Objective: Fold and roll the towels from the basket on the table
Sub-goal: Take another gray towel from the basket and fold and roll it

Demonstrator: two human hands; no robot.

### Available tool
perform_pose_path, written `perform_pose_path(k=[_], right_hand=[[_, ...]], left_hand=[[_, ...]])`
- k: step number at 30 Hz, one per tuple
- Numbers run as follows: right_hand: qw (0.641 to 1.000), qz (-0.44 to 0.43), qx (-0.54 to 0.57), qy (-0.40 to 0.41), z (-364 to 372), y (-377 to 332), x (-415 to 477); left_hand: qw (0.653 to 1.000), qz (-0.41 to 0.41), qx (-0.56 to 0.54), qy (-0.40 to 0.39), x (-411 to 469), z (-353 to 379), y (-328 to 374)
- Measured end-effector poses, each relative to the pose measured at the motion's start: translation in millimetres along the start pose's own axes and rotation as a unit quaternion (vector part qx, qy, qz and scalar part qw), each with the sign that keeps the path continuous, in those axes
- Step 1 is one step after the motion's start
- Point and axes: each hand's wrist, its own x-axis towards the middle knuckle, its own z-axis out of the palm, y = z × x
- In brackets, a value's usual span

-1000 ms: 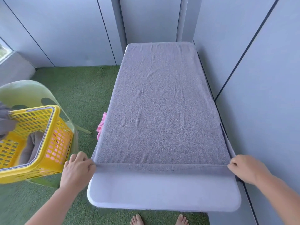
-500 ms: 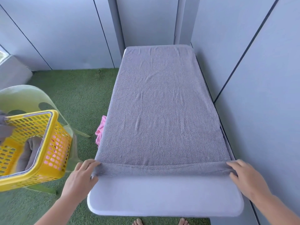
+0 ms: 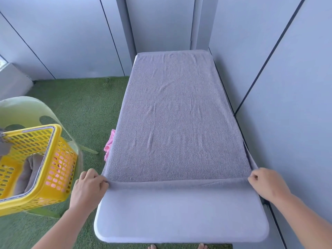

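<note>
grey towel [image 3: 176, 119] lies spread flat lengthwise on the white table [image 3: 179, 216], covering it from the far end to approx 3/4 of the way toward the person; the near strip of tabletop is bare. a few light creases run across the towel's middle. its near edge is turned into a narrow band running btwn the two hands.

left hand [image 3: 88, 187] is at the near left corner of the towel, fingers curled and pinching the edge there. right hand [image 3: 267, 184] is at the near right corner, fingers curled w/ the cloth gripped; a bit of towel hangs off the table's right side just past it.

yellow basket [image 3: 59, 169] sits to the left of the table on a pale green plastic chair [image 3: 36, 112], well apart from the spread towel. inside it is another towel, grey-brown [image 3: 30, 173], bunched; more grey cloth shows at the frame's left edge but can't tell what it is.

a pink cloth [image 3: 109, 146] peeks out beside the table's left side, below tabletop level. floor is green artificial turf [image 3: 80, 108]. grey wall panels [image 3: 287, 105] stand behind and to the right of the table. bare toes [image 3: 152, 246] show under the near table edge.
</note>
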Motion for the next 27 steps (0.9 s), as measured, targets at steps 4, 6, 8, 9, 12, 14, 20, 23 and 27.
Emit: perform_pose_path(k=[4, 6, 8, 9, 12, 14, 20, 23, 27], right_hand=[[0.993, 0.032, 0.1, 0.06, 1, -1, -5], [0.992, -0.001, 0.095, 0.082, 5, 3, -14], [0.993, -0.069, 0.044, 0.084, 15, 9, -25], [0.991, -0.1, 0.015, 0.086, 19, 12, -28], [0.988, -0.116, -0.022, 0.1, 27, 14, -27], [0.989, -0.113, -0.03, 0.094, 25, 9, -20], [0.985, -0.135, -0.106, 0.012, 0, 5, -11], [0.985, -0.131, -0.111, -0.011, -10, 5, -12], [0.995, -0.08, -0.064, -0.018, -10, 0, 2]], left_hand=[[0.998, -0.04, -0.05, 0.016, 4, 3, 6], [0.993, -0.041, -0.104, 0.03, -3, 3, 12], [0.993, 0.017, -0.111, 0.03, -13, 6, 14], [0.994, 0.057, -0.094, 0.019, -17, 7, 15], [0.993, 0.108, -0.046, -0.024, -18, 10, 11], [0.994, 0.098, -0.034, -0.022, -11, 11, 9], [0.99, 0.14, -0.007, -0.011, -1, 0, 5], [0.99, 0.141, 0.002, -0.011, -6, -6, 6], [0.994, 0.106, -0.008, -0.004, 0, -3, 12]])
